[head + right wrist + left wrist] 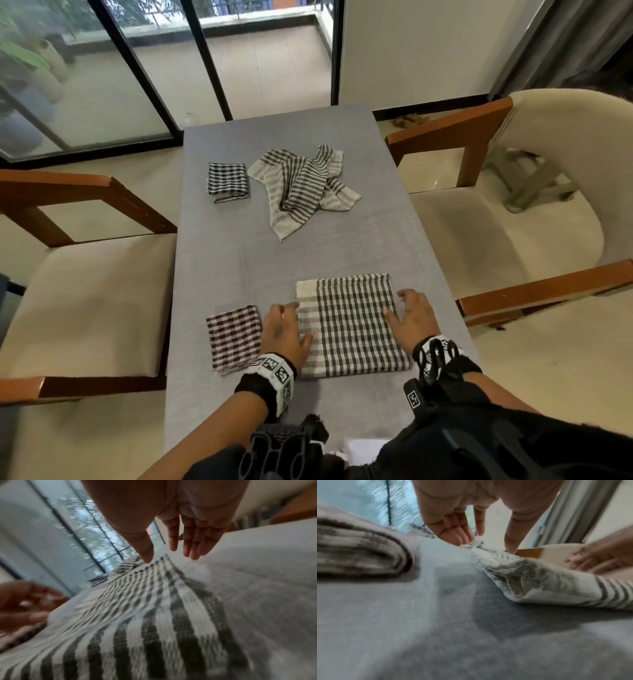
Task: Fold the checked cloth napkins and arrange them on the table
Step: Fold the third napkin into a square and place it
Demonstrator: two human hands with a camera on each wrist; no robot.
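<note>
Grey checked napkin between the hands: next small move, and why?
Probably fold it in half once more. The grey checked napkin lies flat but is larger than the folded brown napkin beside it. Left hand touches its left edge, right hand rests open at its right edge, so either could lift an edge across.

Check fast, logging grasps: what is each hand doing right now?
Left hand: open, fingers on the left edge of the grey checked napkin.
Right hand: open, at that napkin's right edge, holding nothing.
</note>
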